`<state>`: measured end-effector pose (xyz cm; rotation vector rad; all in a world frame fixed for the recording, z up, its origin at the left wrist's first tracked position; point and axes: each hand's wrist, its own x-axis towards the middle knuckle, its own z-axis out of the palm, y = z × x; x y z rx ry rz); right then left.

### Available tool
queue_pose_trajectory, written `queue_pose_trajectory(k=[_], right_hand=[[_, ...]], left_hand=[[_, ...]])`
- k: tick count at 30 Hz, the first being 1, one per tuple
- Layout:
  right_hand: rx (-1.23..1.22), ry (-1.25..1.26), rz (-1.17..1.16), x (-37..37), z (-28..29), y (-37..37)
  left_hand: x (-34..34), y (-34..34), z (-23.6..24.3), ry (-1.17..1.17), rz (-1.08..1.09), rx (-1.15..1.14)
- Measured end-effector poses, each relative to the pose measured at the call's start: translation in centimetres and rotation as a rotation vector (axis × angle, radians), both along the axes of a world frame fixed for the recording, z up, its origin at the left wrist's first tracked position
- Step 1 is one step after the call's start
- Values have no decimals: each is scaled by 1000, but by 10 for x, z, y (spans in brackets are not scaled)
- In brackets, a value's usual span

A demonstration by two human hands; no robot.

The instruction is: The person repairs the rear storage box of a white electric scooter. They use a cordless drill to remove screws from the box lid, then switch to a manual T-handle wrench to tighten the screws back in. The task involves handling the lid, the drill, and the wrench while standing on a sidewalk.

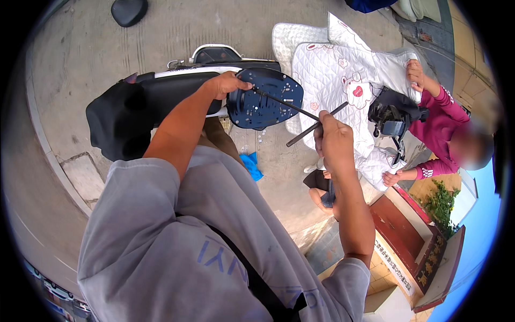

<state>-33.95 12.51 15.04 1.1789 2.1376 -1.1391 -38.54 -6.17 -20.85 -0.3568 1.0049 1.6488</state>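
Note:
A dark T-handle wrench (288, 104) slants across in front of me. My right hand (335, 138) is closed round it where the crossbar meets the shaft. At the shaft's far end, my left hand (227, 84) pinches the tip low over a dark oval plate (268, 111). Holes and raised ribs cover this plate, with pale spots across it. It sits at the end of the long black seat (177, 96) of a scooter. What the wrench tip rests on is hidden by my left fingers.
On the right, a person in a magenta top (448, 121) holds a white quilted cover (327, 70) over handlebars with a phone-like screen (392, 127). A blue cloth (250, 166) lies on the concrete. A black rounded object (129, 12) lies at the far left.

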Motion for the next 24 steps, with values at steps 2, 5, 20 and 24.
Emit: queue_pose_trajectory(k=[2, 5, 20, 24], right_hand=[[261, 204, 280, 20, -15, 14], [579, 447, 612, 27, -12, 8], [1003, 567, 1248, -5, -3, 13], [901, 86, 1000, -10, 6, -9]], left_hand=[[1, 1, 10, 6, -1, -9], [6, 1, 6, -14, 48, 16], [-6, -7, -5, -32, -41, 61], [-4, -15, -9, -43, -44, 130]])
